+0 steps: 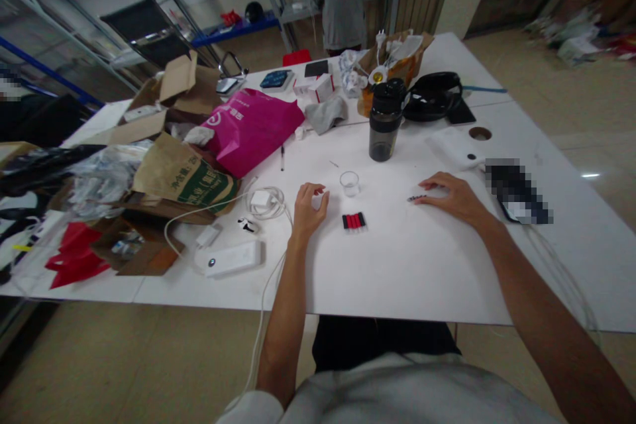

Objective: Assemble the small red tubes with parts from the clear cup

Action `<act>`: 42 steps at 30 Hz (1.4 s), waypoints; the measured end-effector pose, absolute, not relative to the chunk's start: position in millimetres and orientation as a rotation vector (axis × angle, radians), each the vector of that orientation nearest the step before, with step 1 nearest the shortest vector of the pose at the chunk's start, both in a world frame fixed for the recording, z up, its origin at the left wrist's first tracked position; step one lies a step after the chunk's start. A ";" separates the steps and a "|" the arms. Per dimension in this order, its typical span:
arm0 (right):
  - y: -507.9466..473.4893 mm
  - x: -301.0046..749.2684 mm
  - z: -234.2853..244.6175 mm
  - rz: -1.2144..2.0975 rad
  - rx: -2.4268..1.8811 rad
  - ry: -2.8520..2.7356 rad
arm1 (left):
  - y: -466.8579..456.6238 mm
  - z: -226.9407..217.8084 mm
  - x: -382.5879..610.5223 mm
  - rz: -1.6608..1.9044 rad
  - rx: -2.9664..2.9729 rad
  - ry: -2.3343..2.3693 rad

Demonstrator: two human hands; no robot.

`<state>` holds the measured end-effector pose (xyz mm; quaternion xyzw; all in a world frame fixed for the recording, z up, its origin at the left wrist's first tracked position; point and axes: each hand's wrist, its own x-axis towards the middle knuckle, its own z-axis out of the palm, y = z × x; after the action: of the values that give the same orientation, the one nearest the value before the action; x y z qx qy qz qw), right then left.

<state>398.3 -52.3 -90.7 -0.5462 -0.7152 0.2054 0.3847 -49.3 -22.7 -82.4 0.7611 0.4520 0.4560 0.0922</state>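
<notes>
My left hand (309,211) hovers at the table with curved fingers and a gap between thumb and forefinger, holding nothing that I can see. Right of it stands a small clear cup (350,184). Nearer to me lies a row of small red and black cylinders (354,221) with clear ends. My right hand (453,195) has its thumb and fingers apart. At its thumb tip is a small dark, speckled strip (417,198), too small to name; whether the thumb touches it I cannot tell. A thin little stick (334,163) lies behind the cup.
A dark bottle (382,129) stands behind the cup. At the right are a phone (514,191) and a white power bank (454,148). On the left lie a white device (233,259), coiled cable (273,202), a pink bag (256,129) and cardboard boxes. Someone in grey (342,0) stands beyond the table.
</notes>
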 end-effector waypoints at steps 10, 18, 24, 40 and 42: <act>-51.3 400.5 -92.6 0.529 -1.396 -1.837 | -21.9 -84.1 -49.6 1.368 2.241 1.320; -51.7 399.9 -92.4 0.533 -1.396 -1.829 | -21.2 -83.9 -49.8 1.382 2.209 1.286; -52.9 399.1 -88.4 0.574 -1.405 -1.796 | -20.8 -85.6 -50.6 1.383 2.247 1.287; -54.7 404.5 -83.0 0.649 -1.470 -1.692 | -21.8 -84.6 -50.0 1.384 2.242 1.318; -53.1 405.7 -82.4 0.633 -1.495 -1.605 | -21.9 -83.3 -49.4 1.405 2.213 1.333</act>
<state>405.7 -53.1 -82.4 -0.5954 -0.6393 0.2521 0.4162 -49.4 -21.9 -83.3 0.7488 0.4509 0.4753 0.1003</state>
